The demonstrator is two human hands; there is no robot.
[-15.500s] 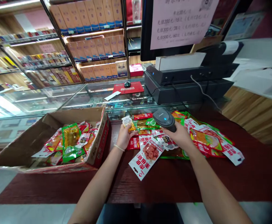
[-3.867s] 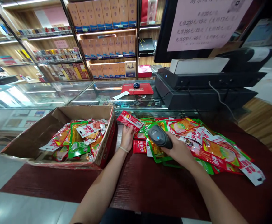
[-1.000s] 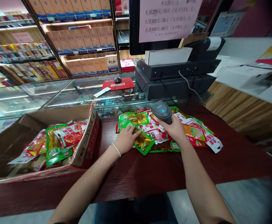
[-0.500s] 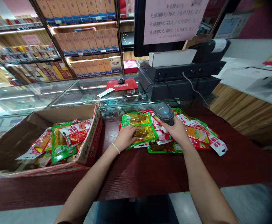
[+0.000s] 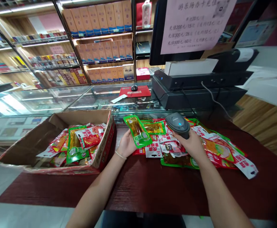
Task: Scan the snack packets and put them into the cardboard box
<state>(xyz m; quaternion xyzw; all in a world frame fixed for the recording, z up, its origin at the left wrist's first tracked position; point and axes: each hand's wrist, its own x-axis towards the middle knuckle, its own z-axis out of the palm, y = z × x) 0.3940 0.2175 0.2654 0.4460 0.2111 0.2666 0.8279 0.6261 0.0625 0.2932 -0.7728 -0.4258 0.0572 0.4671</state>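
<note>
In the head view, holding a green-edged packet (image 5: 138,131) with the left hand (image 5: 126,144), just right of the cardboard box (image 5: 107,142), tilted up over the bench (image 5: 138,190). Gripping the packet by the edge nearer the box, with the finger ends partly hidden behind the film. Slanted, with the upper end of the packet leaning toward the box and the lower end away from the box. Stretched forward with the left forearm (image 5: 100,182), slanting in from the near side of the bench, past the near right corner of the box. Wearing a pale band (image 5: 120,155) at the wrist, level with the right wall of the box.

Farther right of the box, clasping a dark scanner (image 5: 177,123) in the right hand (image 5: 194,144), with one digit showing on the box side of the handle and the rest mostly out of sight. Stretched forward with the right forearm (image 5: 215,180), leaning in toward the box. Held over a loose pile of packets (image 5: 169,147), spread on the bench to the right of the box. Heaped inside the box, seen as more packets (image 5: 78,152), green, red and white.
</note>
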